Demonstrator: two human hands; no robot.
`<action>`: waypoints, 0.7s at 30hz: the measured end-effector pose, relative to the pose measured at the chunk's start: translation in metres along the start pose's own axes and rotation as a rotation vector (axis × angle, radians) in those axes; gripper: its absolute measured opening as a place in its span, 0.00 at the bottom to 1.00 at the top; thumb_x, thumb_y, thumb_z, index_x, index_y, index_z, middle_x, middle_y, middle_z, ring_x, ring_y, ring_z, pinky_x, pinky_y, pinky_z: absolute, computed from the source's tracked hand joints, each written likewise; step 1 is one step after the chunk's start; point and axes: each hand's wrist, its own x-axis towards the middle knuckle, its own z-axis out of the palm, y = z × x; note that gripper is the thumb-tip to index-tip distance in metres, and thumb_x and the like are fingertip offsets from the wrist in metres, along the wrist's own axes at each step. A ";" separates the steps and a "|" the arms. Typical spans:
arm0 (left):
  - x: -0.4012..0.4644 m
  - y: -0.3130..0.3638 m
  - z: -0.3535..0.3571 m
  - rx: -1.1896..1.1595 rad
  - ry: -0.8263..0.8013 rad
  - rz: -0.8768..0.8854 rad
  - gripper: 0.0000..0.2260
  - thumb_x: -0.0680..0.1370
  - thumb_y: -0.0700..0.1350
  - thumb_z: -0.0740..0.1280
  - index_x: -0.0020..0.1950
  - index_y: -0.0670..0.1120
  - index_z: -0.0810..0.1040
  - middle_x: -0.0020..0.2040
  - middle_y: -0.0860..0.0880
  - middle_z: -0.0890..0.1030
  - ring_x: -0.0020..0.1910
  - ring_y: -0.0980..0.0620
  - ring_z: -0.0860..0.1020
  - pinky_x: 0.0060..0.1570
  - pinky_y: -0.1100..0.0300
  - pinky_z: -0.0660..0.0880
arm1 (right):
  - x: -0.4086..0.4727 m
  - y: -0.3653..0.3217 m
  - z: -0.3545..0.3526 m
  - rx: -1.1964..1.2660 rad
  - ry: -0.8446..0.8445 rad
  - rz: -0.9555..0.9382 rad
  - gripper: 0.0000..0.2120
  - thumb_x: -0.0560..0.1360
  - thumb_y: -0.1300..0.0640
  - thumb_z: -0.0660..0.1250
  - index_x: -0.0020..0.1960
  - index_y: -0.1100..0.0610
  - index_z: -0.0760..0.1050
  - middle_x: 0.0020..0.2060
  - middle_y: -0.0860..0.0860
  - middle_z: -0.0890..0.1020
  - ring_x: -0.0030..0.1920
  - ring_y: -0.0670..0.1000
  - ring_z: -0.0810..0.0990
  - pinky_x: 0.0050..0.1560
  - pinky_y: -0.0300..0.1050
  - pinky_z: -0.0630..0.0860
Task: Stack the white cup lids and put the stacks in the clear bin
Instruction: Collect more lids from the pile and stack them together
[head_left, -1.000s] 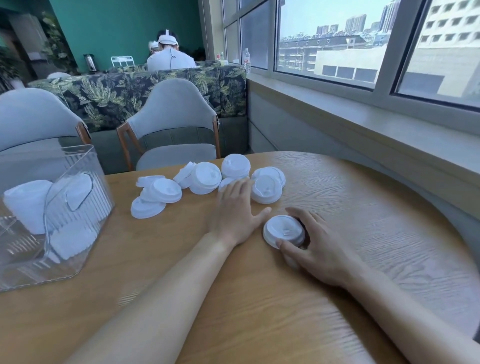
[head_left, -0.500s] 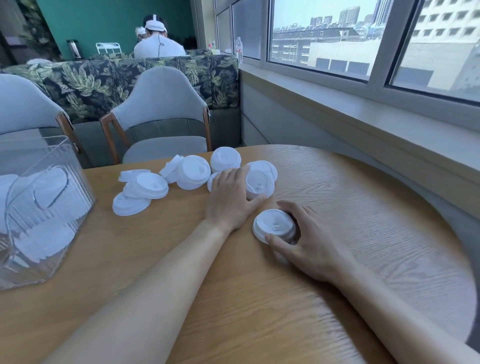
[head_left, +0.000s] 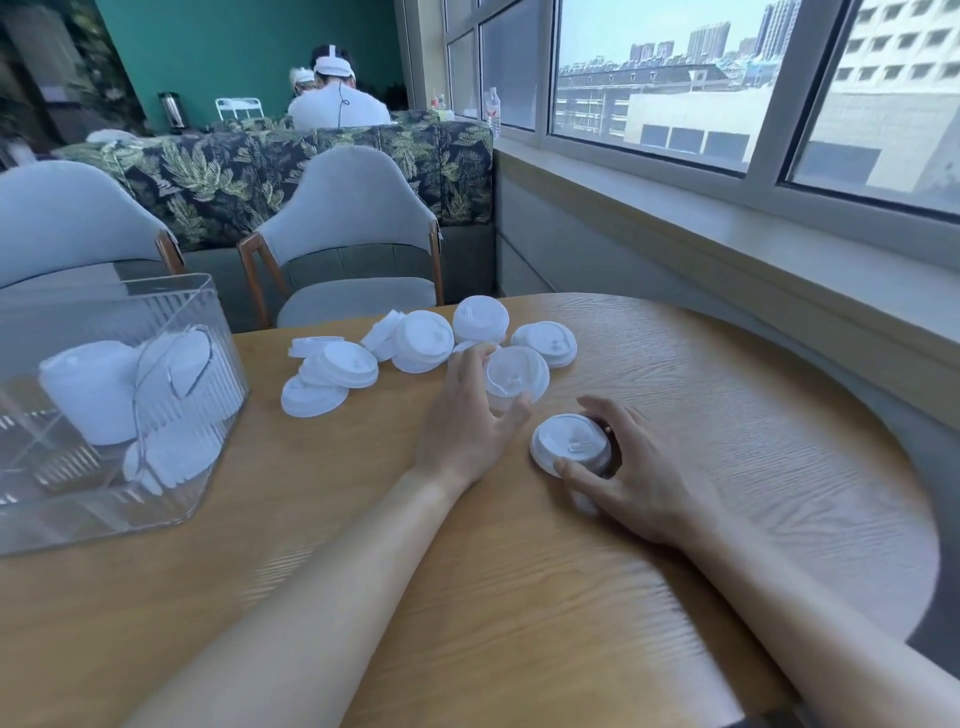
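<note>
left hand seemingly gripping a lid, right hand clasping lid stack

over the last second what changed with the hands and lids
The left hand moved from lying flat beside the pile to closing thumb and fingers around a loose lid, which looks tipped up slightly. The right hand kept its grip on the short stack of lids on the table. The other scattered lids and the clear bin with its stacks stayed put; only the camera shifted.
</note>
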 end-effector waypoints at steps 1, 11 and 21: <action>-0.007 0.000 -0.007 -0.014 0.000 -0.005 0.28 0.77 0.56 0.71 0.73 0.50 0.67 0.68 0.53 0.71 0.63 0.55 0.72 0.59 0.56 0.74 | -0.003 -0.004 0.001 -0.005 0.002 0.009 0.34 0.70 0.32 0.68 0.72 0.42 0.63 0.65 0.37 0.73 0.65 0.40 0.71 0.63 0.43 0.70; -0.065 -0.008 -0.060 -0.166 0.006 -0.105 0.31 0.71 0.63 0.70 0.70 0.53 0.68 0.61 0.57 0.72 0.61 0.65 0.71 0.56 0.70 0.69 | -0.040 -0.060 0.026 0.040 -0.057 -0.030 0.35 0.71 0.33 0.68 0.73 0.40 0.61 0.64 0.35 0.71 0.65 0.37 0.69 0.61 0.42 0.70; -0.101 -0.010 -0.080 -0.292 -0.034 -0.197 0.30 0.72 0.54 0.76 0.71 0.53 0.70 0.61 0.58 0.76 0.62 0.62 0.75 0.63 0.58 0.75 | -0.054 -0.087 0.036 0.051 -0.113 -0.081 0.34 0.69 0.31 0.67 0.71 0.39 0.61 0.58 0.35 0.76 0.63 0.36 0.69 0.56 0.42 0.71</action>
